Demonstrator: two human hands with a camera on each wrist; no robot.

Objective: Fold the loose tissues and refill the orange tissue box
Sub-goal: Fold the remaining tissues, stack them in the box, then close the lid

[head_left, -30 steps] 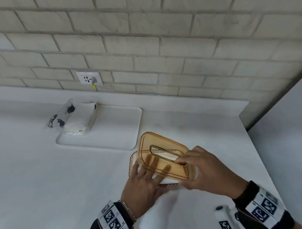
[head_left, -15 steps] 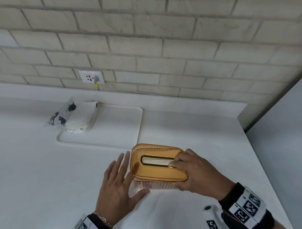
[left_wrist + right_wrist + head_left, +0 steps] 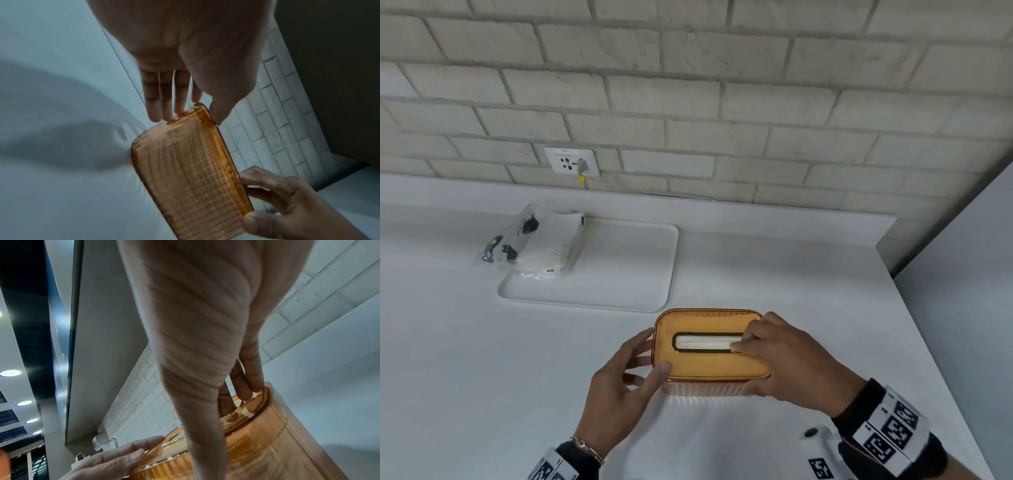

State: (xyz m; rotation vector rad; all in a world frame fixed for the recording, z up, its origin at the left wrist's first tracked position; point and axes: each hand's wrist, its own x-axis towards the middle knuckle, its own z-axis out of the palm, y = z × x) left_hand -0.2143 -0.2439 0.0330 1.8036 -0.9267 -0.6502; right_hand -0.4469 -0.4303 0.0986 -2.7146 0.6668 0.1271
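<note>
While the white counter [image 3: 482, 377] spreads out before you, with a white tray [image 3: 626, 267] near the wall carrying a plastic-wrapped tissue pack [image 3: 544, 246] on its left edge, the orange tissue box [image 3: 709, 363] sits on the counter just in front of that tray, lid on. Your right hand [image 3: 791, 359] grips its right end, fingertips at the slot where white tissue [image 3: 705, 342] shows. Your left hand [image 3: 619, 383] clasps the left end, fingers against the side, thumb on the lid's corner.
</note>
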